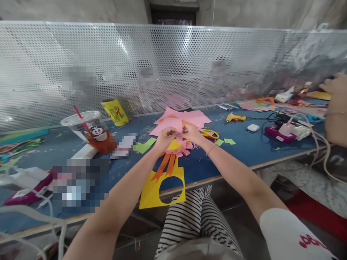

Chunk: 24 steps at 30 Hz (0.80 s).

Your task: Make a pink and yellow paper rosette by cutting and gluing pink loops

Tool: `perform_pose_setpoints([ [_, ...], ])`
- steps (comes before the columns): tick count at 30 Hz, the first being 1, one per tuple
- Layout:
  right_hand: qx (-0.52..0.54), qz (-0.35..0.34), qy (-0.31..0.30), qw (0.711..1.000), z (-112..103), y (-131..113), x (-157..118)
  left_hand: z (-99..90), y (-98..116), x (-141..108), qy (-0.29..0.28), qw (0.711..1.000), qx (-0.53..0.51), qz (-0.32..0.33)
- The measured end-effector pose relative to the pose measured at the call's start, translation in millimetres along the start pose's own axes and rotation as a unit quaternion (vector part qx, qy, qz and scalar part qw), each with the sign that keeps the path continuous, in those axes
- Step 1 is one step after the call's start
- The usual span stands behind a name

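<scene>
My left hand and my right hand meet over the table, the fingers of both pinched on a small piece of pink paper. Just below them lies a paper flower with a yellow centre and pink petals, partly hidden by my hands. Orange paper strips with forked ends trail toward me from it. They overlap a yellow sheet with a round hole, which juts over the table edge. Behind my hands are stacked pink sheets. Yellow-handled scissors rest beside my right hand.
A drink cup with a red straw and a yellow tube stand left. Right are a glue gun, white case, magenta power strip with cables, and another person's arm. A mesh divider runs behind.
</scene>
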State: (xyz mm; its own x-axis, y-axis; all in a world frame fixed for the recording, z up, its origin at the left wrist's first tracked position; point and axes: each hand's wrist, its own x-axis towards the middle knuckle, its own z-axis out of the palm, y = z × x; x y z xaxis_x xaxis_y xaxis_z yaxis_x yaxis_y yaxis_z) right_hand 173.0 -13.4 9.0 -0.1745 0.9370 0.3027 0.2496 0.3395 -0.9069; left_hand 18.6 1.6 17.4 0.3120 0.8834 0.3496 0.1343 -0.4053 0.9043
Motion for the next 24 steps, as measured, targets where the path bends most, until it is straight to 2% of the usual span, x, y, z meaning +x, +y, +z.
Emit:
perform_pose_setpoints([
  [2, -0.046, -0.03, 0.0, 0.998, -10, -6, 2, 0.6, 3, -1, 0.004, 1.0, -0.015, -0.008],
  [4, -0.133, -0.085, 0.046, 0.986, -39, -10, 12, 1.4, 7, -1, 0.015, 0.998, -0.052, -0.032],
  [5, -0.182, -0.108, 0.104, 0.972, -62, -10, 18, 1.7, 8, -1, 0.022, 0.996, -0.073, -0.046],
  [7, -0.298, -0.118, 0.205, 0.925, -122, -2, 29, 2.0, 11, -1, 0.037, 0.99, -0.115, -0.067],
  [9, -0.424, -0.055, 0.278, 0.86, -189, 18, 30, 2.0, 12, -1, 0.055, 0.984, -0.144, -0.09],
  [11, -0.529, 0.083, 0.285, 0.795, -247, 46, 19, 2.0, 11, 0, 0.069, 0.978, -0.163, -0.106],
  [13, -0.544, 0.131, 0.277, 0.781, -288, 78, -1, 1.8, 10, 1, 0.067, 0.976, -0.175, -0.109],
  [14, -0.552, 0.146, 0.267, 0.777, -301, 92, -11, 1.6, 9, 2, 0.064, 0.976, -0.177, -0.108],
  [16, -0.595, 0.184, 0.209, 0.754, -313, 117, -25, 1.2, 6, 2, 0.062, 0.977, -0.172, -0.113],
  [19, -0.624, 0.215, 0.115, 0.742, -312, 137, -28, 0.4, 2, 4, 0.069, 0.977, -0.16, -0.121],
  [21, -0.638, 0.226, 0.1, 0.729, -309, 141, -22, -0.3, -2, 4, 0.067, 0.979, -0.151, -0.117],
  [24, -0.654, 0.214, 0.121, 0.715, -304, 141, -14, -1.2, -4, 4, 0.071, 0.985, -0.126, -0.099],
])
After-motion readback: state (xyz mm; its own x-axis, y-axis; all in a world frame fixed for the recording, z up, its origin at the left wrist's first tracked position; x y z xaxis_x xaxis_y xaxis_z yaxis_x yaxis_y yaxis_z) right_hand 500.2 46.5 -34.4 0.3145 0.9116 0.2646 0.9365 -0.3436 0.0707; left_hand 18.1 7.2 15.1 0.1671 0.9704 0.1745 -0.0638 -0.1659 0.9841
